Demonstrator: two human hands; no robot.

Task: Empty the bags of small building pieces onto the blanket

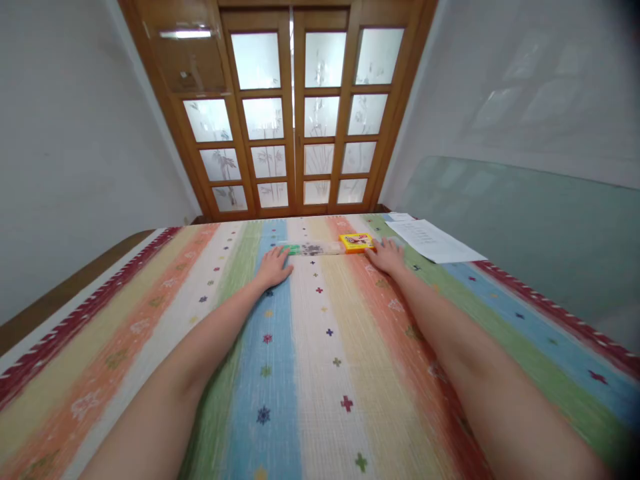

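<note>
Far out on the table, my left hand [274, 268] lies palm down with its fingers stretched out and the thumb apart. Its fingertips are at the left end of a clear plastic pack [315, 249], which has something green and some dark pieces in it. A flat yellow box [357, 242] with a printed picture lies at the pack's right end. My right hand [388, 256] rests on the cloth just right of the box, fingers spread, its thumb side at the box's edge. Whether either hand presses on these things is too small to tell.
A striped tablecloth [320, 373] covers the table. White printed sheets [435, 241] lie at the far right. Behind the right edge leans a pale glass-like panel [525, 220]. Wooden doors with glass panes [295, 113] stand beyond the far edge, with walls at both sides.
</note>
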